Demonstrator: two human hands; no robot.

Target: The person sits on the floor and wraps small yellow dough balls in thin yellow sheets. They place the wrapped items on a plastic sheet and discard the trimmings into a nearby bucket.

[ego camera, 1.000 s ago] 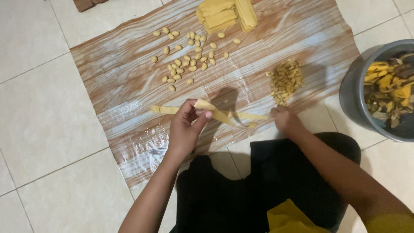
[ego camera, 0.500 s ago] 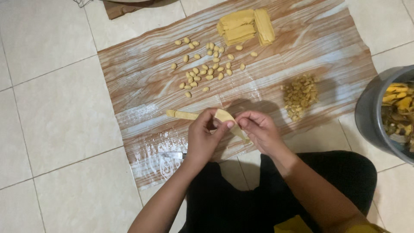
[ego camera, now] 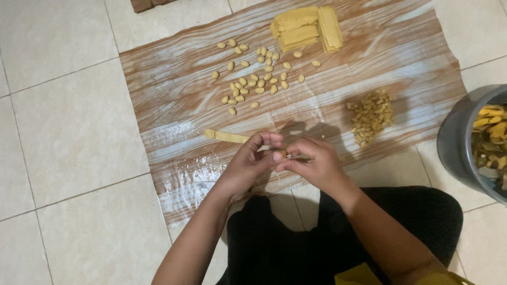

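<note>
Both hands, left point(ego camera: 248, 161) and right point(ego camera: 311, 161), pinching a small dough piece point(ego camera: 280, 154) between nearly closed fingertips, just above the mat point(ego camera: 174, 100). Looking light, soft, easily squashed; handling best by gentle pinching at the edges. Dough strip point(ego camera: 227, 136) lying just beside.

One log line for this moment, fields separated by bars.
hands: left and right pinch dough strip | mat: rolled pieces, filling

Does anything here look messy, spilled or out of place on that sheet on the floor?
Nothing stands out. The small rolled pieces lie loosely scattered on the plastic sheet, the filling bits sit in one pile, and the stacked yellow strips are tidy.
</note>
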